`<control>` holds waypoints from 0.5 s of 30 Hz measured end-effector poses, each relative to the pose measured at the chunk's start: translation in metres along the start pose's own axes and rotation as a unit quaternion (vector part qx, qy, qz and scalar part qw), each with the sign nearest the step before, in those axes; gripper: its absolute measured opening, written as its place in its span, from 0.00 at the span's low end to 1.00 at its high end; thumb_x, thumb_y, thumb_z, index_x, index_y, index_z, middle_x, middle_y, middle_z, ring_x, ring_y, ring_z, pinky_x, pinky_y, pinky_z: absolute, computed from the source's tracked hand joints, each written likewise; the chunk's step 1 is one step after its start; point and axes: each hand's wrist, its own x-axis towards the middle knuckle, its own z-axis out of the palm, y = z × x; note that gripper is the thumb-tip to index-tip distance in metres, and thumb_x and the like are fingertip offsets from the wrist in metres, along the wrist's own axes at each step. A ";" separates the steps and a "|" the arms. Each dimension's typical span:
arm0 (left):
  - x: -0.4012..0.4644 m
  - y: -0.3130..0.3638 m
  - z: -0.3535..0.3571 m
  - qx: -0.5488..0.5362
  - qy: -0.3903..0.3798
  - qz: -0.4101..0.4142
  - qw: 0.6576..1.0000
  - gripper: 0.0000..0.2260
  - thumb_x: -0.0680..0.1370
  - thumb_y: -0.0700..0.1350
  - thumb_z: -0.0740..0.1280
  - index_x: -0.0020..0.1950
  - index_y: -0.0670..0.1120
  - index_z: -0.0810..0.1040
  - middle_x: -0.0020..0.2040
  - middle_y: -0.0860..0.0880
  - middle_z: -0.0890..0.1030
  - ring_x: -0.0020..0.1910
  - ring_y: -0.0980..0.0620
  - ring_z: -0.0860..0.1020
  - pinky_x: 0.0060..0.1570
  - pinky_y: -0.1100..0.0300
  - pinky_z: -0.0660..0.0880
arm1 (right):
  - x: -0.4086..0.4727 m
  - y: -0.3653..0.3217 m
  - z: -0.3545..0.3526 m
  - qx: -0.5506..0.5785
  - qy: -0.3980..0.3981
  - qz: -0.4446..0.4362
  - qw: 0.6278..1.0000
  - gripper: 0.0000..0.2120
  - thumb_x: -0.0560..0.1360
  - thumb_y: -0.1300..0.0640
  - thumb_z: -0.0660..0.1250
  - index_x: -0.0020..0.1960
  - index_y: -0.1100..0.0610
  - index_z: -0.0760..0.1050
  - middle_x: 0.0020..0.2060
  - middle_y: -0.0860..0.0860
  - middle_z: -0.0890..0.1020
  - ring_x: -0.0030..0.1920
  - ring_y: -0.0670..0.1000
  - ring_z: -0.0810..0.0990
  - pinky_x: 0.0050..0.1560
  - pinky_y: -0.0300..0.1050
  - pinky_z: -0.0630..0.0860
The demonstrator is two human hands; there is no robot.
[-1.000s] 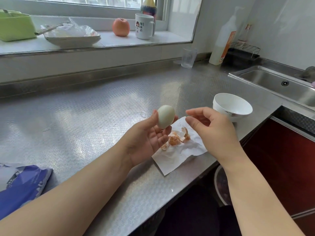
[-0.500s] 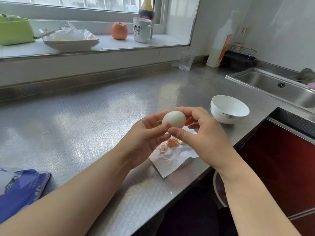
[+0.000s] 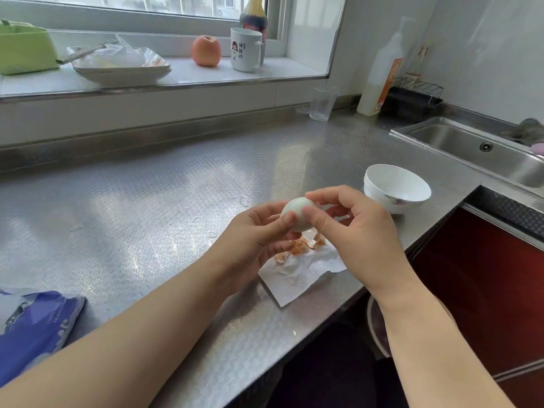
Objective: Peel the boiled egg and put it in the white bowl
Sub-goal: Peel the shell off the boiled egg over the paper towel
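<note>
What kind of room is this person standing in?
Most likely a home kitchen. A steel counter runs to a built-in sink, a mug and an apple sit on the window sill, and both hands hold a peeled egg beside a white bowl.

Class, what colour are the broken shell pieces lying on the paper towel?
Orange-brown broken eggshell pieces on the white paper towel, seen in the head view.

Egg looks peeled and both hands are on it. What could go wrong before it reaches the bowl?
The egg, pinched between left hand and right hand, looks smooth and may slip onto the shell bits on the paper. The white bowl sits near the counter edge; a hard drop might nudge it.
</note>
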 end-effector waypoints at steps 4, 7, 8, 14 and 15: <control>0.000 -0.001 0.000 -0.055 0.019 -0.027 0.998 0.24 0.70 0.42 0.71 0.65 0.38 0.76 0.51 0.43 0.82 0.42 0.53 0.81 0.48 0.64 0.81 | 0.004 0.002 0.007 0.011 0.039 0.006 0.999 0.01 0.74 0.53 0.71 0.44 0.48 0.81 0.38 0.45 0.82 0.40 0.45 0.80 0.44 0.40 0.77; -0.001 0.001 0.002 -0.091 0.030 -0.034 0.995 0.22 0.70 0.39 0.71 0.64 0.40 0.77 0.52 0.40 0.82 0.43 0.50 0.83 0.52 0.60 0.80 | 0.008 0.003 0.011 0.026 0.056 0.018 0.998 0.03 0.74 0.54 0.70 0.42 0.48 0.80 0.36 0.45 0.82 0.40 0.45 0.80 0.44 0.42 0.77; -0.001 0.002 0.002 -0.098 0.034 -0.034 0.994 0.21 0.69 0.38 0.71 0.62 0.41 0.77 0.52 0.40 0.82 0.43 0.49 0.83 0.53 0.59 0.79 | 0.010 0.003 0.012 0.029 0.060 0.022 0.998 0.03 0.75 0.54 0.70 0.42 0.48 0.80 0.36 0.45 0.82 0.40 0.46 0.80 0.45 0.44 0.78; -0.001 0.006 0.002 -0.105 0.037 -0.026 0.993 0.23 0.71 0.41 0.70 0.66 0.38 0.75 0.51 0.44 0.83 0.45 0.53 0.83 0.49 0.64 0.80 | 0.011 -0.004 0.017 0.099 0.102 0.011 0.990 0.05 0.78 0.56 0.65 0.44 0.53 0.77 0.40 0.49 0.84 0.43 0.48 0.83 0.51 0.51 0.80; -0.001 0.007 0.001 -0.119 0.040 -0.023 0.992 0.24 0.71 0.41 0.69 0.67 0.38 0.75 0.50 0.45 0.84 0.45 0.54 0.83 0.48 0.64 0.80 | 0.010 -0.005 0.016 0.131 0.113 0.014 0.985 0.06 0.79 0.57 0.63 0.44 0.54 0.76 0.40 0.50 0.85 0.43 0.49 0.83 0.51 0.49 0.80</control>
